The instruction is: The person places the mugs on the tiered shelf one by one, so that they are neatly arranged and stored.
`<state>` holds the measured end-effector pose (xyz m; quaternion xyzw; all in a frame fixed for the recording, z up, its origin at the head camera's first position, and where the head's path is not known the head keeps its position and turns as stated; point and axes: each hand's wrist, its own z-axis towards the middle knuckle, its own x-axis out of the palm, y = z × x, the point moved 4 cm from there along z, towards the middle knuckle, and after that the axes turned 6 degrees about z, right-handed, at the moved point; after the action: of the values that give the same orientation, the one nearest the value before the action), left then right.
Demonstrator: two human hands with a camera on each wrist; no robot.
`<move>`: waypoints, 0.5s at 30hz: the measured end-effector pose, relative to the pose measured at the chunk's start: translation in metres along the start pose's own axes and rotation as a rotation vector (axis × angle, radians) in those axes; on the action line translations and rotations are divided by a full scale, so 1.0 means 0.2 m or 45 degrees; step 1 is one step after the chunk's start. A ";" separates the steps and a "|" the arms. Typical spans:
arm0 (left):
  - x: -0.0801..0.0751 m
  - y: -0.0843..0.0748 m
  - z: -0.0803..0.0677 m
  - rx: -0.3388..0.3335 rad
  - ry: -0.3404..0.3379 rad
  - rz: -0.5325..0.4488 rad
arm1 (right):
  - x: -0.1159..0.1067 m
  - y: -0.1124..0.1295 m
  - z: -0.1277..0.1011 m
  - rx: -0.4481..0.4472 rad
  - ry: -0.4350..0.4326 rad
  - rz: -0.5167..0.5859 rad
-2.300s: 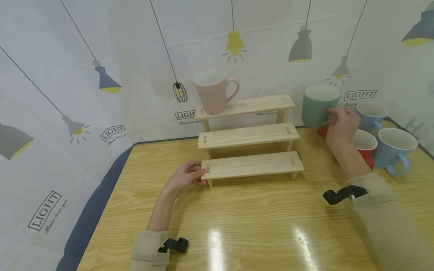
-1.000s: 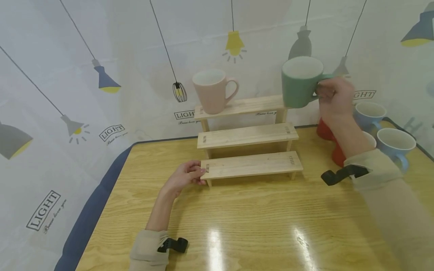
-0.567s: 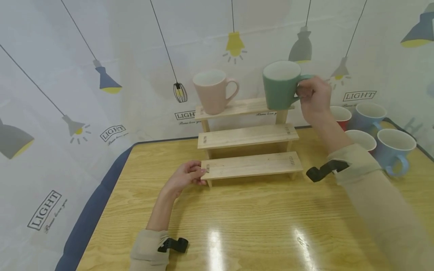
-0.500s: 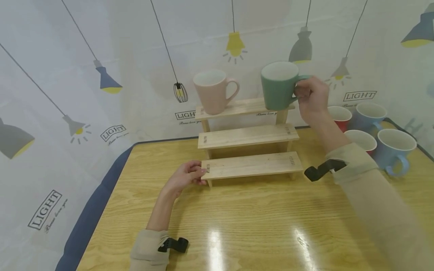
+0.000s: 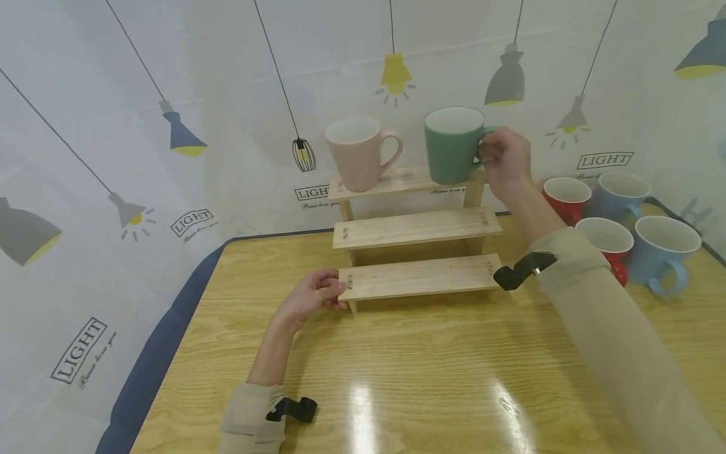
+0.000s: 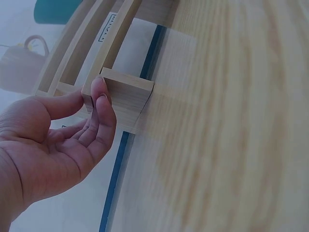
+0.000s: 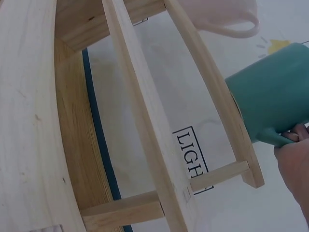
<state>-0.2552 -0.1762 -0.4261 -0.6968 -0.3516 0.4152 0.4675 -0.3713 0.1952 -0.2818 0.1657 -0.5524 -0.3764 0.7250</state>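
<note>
A three-step wooden shelf [image 5: 420,277] stands on the table against the wall. My left hand [image 5: 311,296] pinches the left end of its lowest step; in the left wrist view thumb and fingers of that hand [image 6: 58,140] close on the board's end. By its handle, my right hand [image 5: 506,161] grips a green mug [image 5: 454,148], upright at the top step's right half. In the right wrist view the green mug [image 7: 277,89] appears to meet the top board. A pink mug [image 5: 356,157] stands on that step's left part, handle to the right.
Right of the shelf stand two red mugs [image 5: 567,194] and two blue mugs [image 5: 658,255], close together. My right forearm passes just in front of them. Behind is a pale wall cloth [image 5: 244,157] printed with lamps. The wooden table [image 5: 431,378] extends toward me.
My right hand has carried the green mug from beside the mugs on the right, up and leftward to the top step. The left hand has kept its place on the lowest step.
</note>
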 end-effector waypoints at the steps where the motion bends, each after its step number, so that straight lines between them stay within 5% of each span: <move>1: 0.00 0.00 0.00 -0.002 -0.003 -0.001 | 0.00 0.00 0.01 0.005 0.004 0.014; 15: 0.01 -0.01 0.00 -0.003 -0.006 -0.023 | -0.01 0.00 0.06 0.002 -0.093 -0.129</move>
<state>-0.2547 -0.1744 -0.4255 -0.6932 -0.3592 0.4122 0.4696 -0.3837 0.1977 -0.2788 0.1802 -0.5696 -0.4181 0.6843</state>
